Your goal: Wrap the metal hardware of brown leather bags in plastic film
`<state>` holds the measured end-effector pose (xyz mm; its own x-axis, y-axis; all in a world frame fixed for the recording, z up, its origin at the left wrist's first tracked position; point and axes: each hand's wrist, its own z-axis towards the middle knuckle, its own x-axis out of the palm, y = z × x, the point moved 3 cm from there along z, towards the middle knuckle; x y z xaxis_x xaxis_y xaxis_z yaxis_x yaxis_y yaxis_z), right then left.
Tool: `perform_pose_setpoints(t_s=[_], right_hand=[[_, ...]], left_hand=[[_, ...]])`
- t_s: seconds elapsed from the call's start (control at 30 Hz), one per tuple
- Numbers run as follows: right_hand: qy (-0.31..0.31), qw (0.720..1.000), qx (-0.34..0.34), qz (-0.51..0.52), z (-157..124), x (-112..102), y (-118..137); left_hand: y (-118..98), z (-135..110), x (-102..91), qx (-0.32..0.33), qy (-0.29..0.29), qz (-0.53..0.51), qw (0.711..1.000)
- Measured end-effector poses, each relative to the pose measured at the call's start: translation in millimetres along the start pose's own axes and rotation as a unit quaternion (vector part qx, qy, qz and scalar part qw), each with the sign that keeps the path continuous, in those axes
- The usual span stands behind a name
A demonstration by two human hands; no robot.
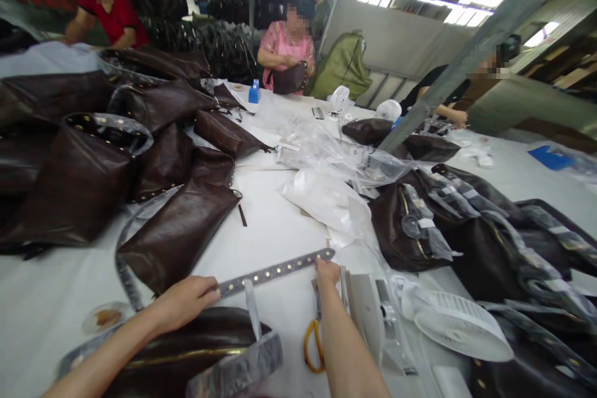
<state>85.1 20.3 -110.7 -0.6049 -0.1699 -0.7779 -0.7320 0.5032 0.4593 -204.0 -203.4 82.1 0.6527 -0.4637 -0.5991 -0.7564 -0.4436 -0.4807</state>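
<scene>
A studded strap [275, 272] with gold-coloured rivets stretches between my two hands over the white table. My left hand [189, 300] grips its near left end, fingers closed. At the pointed far end, my right hand [328, 270] pinches the strap. Below my left forearm lies a dark brown leather bag [186, 339] with a gold zipper, and a plastic-wrapped strap piece [237, 364] rests over it. Scissors with orange handles [313, 346] lie just left of my right forearm.
Brown leather bags [180, 233] crowd the left; more bags [396, 224] with wrapped straps lie on the right. A white fan [461, 323] stands beside my right arm. Plastic bags [331, 199] cover the middle. A slanted metal pole [443, 74] rises at right. Several people work around the table.
</scene>
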Motion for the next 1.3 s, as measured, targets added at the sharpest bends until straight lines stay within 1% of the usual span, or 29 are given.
perform_pose_setpoints(t_s=[0.13,0.23,0.3,0.37,0.43,0.47,0.53,0.57,0.63,0.7,0.73,0.77,0.83,0.87,0.9,0.93,0.97,1.0,1.03,1.07,1.1,1.13,1.17,1.2,1.23,1.27,1.3], right_hand=[[0.029,0.999,0.034,-0.02,-10,-10,11],[0.046,0.998,0.044,0.001,-16,-14,23],[0.065,0.996,0.041,0.034,-16,-14,30],[0.088,0.993,0.029,0.075,-16,-13,37],[0.112,0.987,0.009,0.118,-22,-14,48],[0.125,0.982,-0.007,0.14,-28,-15,55],[0.158,0.969,-0.055,0.183,-50,-20,77],[0.179,0.959,-0.086,0.202,-65,-25,90],[0.229,0.933,-0.157,0.229,-102,-38,120],[0.284,0.897,-0.238,0.239,-145,-53,149],[0.309,0.876,-0.284,0.237,-166,-62,161],[0.326,0.856,-0.33,0.23,-186,-72,170],[0.33,0.82,-0.425,0.194,-218,-92,181],[0.306,0.809,-0.476,0.163,-229,-102,184],[0.25,0.802,-0.526,0.133,-237,-113,184],[0.162,0.789,-0.582,0.109,-244,-126,185],[0.056,0.763,-0.638,0.086,-250,-138,184],[-0.052,0.719,-0.69,0.061,-257,-148,184],[-0.145,0.662,-0.734,0.035,-264,-156,184],[-0.211,0.601,-0.771,0.009,-270,-159,185],[-0.247,0.543,-0.803,-0.016,-275,-159,187],[-0.262,0.494,-0.828,-0.033,-279,-156,189],[-0.271,0.459,-0.846,-0.03,-280,-154,192],[-0.278,0.439,-0.854,-0.007,-280,-151,195],[-0.281,0.44,-0.853,0.029,-279,-150,199],[-0.273,0.46,-0.842,0.072,-278,-149,202],[-0.242,0.5,-0.824,0.112,-276,-149,205]], left_hand=[[-18,4,-11.1,0.006,-0.03,0.009,0.999],[-26,2,-11.4,0.006,-0.045,0.021,0.999],[-23,0,-5.7,0.001,-0.045,0.016,0.999],[-14,-3,1.1,-0.004,-0.042,0.002,0.999],[-5,-5,4.7,0.001,-0.047,-0.021,0.999],[-2,-5,3.8,0.01,-0.06,-0.036,0.997],[-6,-4,-4.5,0.038,-0.109,-0.076,0.99],[-13,-3,-11.9,0.058,-0.142,-0.101,0.983],[-37,-1,-31.9,0.099,-0.214,-0.156,0.959],[-65,-1,-54.5,0.138,-0.271,-0.215,0.928],[-79,-1,-64.6,0.155,-0.281,-0.243,0.915],[-90,-1,-73.0,0.171,-0.276,-0.275,0.905],[-102,-2,-85.0,0.183,-0.262,-0.347,0.882],[-103,-4,-88.7,0.184,-0.261,-0.382,0.867],[-100,-7,-91.1,0.18,-0.265,-0.411,0.854],[-96,-11,-92.2,0.174,-0.267,-0.434,0.843],[-92,-16,-91.9,0.17,-0.259,-0.454,0.836],[-88,-21,-90.6,0.167,-0.242,-0.47,0.832],[-86,-28,-88.6,0.166,-0.219,-0.485,0.83],[-85,-36,-86.5,0.167,-0.196,-0.497,0.829],[-86,-44,-84.6,0.173,-0.177,-0.508,0.825],[-87,-53,-83.0,0.182,-0.167,-0.518,0.819],[-90,-62,-81.8,0.195,-0.163,-0.525,0.812],[-94,-71,-80.6,0.212,-0.157,-0.531,0.805],[-97,-79,-79.6,0.232,-0.151,-0.536,0.797],[-100,-86,-78.7,0.25,-0.147,-0.539,0.79],[-101,-93,-77.9,0.265,-0.146,-0.54,0.786]])
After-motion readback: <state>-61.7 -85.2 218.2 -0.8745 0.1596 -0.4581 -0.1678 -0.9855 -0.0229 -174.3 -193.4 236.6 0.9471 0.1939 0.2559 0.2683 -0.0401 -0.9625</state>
